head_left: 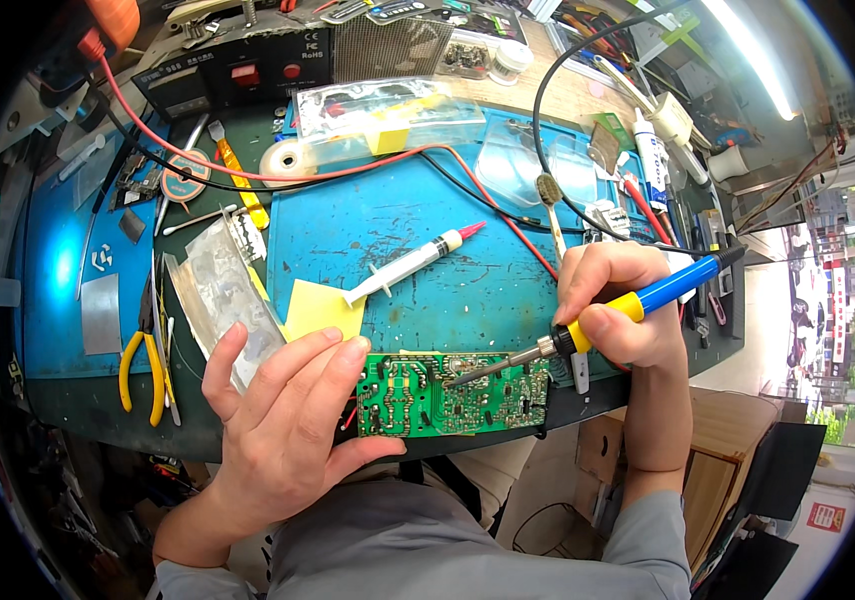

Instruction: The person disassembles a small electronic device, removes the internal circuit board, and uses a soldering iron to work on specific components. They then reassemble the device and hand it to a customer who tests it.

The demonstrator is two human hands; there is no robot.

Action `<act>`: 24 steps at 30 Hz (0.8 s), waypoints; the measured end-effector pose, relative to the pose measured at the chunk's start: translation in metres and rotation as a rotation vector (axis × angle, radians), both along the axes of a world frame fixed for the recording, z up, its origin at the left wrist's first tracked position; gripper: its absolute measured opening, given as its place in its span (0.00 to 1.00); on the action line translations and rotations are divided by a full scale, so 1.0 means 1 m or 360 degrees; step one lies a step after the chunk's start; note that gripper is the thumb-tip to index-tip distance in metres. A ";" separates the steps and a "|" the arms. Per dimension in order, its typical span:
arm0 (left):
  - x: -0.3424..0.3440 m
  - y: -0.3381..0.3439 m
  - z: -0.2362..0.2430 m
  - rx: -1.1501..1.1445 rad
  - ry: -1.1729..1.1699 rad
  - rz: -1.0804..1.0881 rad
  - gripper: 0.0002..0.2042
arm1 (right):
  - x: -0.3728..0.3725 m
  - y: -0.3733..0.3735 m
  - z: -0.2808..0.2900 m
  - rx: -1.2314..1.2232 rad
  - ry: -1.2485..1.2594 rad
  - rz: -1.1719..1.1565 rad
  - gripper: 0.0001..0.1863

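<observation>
The left hand (283, 420) grips the left end of a green circuit board (453, 392) at the tabletop's (98, 405) near edge. The right hand (616, 300) is closed around a blue and yellow soldering iron (608, 318), its tip touching the board. A syringe (410, 264) lies on the blue mat (468, 270) behind; yellow-handled pliers (140, 365) lie left.

A white syringe (410, 264) with a pink tip lies on the blue mat (398, 230). A yellow paper square (323, 309) sits just beside it. Yellow pliers (141, 366) rest on the left of the surface (98, 410). A red wire (248, 172) crosses the mat near a roll of tape (289, 160).
</observation>
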State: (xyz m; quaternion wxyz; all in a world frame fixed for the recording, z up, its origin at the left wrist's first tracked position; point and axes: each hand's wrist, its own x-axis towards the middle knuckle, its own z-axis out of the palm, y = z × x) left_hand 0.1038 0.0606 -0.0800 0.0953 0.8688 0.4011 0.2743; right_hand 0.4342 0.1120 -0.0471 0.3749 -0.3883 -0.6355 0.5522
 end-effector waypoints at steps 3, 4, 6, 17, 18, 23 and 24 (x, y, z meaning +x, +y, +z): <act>0.000 0.000 0.000 -0.0003 -0.0002 0.0000 0.39 | 0.001 0.000 0.001 0.0016 -0.0012 0.0025 0.04; 0.001 0.000 0.001 -0.0004 -0.0003 0.0000 0.39 | 0.001 0.000 0.002 0.0021 -0.0016 0.0036 0.04; 0.001 0.000 0.001 -0.0002 0.0006 0.0002 0.39 | -0.001 0.000 0.002 0.0061 0.0005 0.0034 0.05; 0.000 0.000 0.001 -0.0006 0.0010 0.0003 0.39 | 0.000 -0.003 0.000 0.0060 0.0044 -0.0052 0.03; 0.000 0.000 0.001 -0.0006 0.0012 0.0006 0.39 | 0.000 -0.002 -0.001 0.0055 0.0040 -0.0056 0.03; 0.001 0.000 0.001 0.0002 0.0013 0.0006 0.38 | 0.000 -0.002 0.001 0.0024 0.0015 -0.0036 0.03; 0.001 0.000 0.001 0.0001 0.0014 0.0007 0.38 | 0.000 -0.002 0.001 0.0017 0.0011 -0.0041 0.03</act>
